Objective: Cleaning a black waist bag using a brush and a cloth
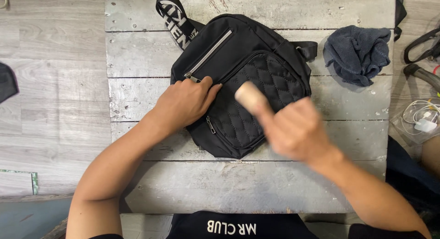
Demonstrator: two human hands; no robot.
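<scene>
A weathered grey plank table (pixel 137 46) carries a black sling bag (pixel 238 51), laid flat with its long axis running from the printed strap (pixel 176 19) at upper left down to the rounded bottom edge nearest the person; the bag sits near the table's middle, squarely between the two forearms. The left hand (pixel 185 104) rests palm-down on the bag's near left side, fingers curled loosely and pressing the smooth woven fabric just below the silver zip (pixel 208 53), closed on nothing that can be seen. The right hand (pixel 298 129) is blurred in motion over the bag's right edge, wrapped around a pale, rounded wooden-looking handle (pixel 250 97) whose free end points up and left across the quilted front pocket (pixel 261 101); whatever head the handle bears is hidden in the fist, so the tool cannot be identified. The pocket's diamond-stitched panel lies directly beneath and just left of that handle, making the right hand the nearer of the two to it. A crumpled dark blue-grey cloth (pixel 357 53), soft and towel-like, lies well apart at the table's upper right; a small second zip pull (pixel 211 125) hangs at the pocket's lower left corner, just beside the left wrist.
</scene>
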